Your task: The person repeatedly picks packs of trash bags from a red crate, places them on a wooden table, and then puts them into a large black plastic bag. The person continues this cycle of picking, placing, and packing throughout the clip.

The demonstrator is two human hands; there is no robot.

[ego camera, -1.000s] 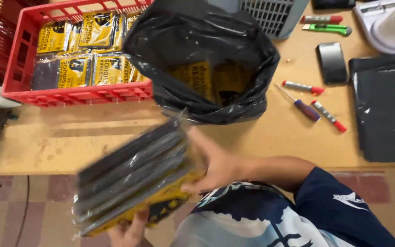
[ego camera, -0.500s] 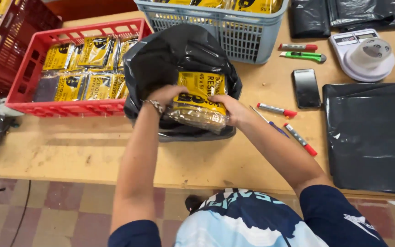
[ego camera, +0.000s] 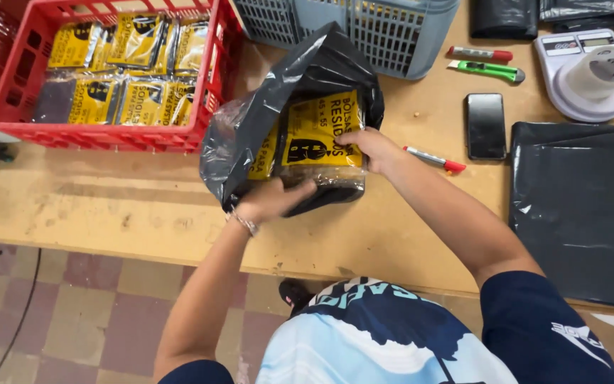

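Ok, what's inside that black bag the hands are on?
The black bag holds yellow-labelled clear packets, a stack seen at its mouth. The left hand and right hand press on them. How far the stack goes in is hidden by the plastic.

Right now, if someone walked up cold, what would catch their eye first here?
Probably the black plastic bag at the middle of the wooden table, with both hands pressing yellow-labelled packets into its mouth: left hand below, right hand on top. Next, the red crate of similar yellow packets at upper left, and the grey basket behind the bag.
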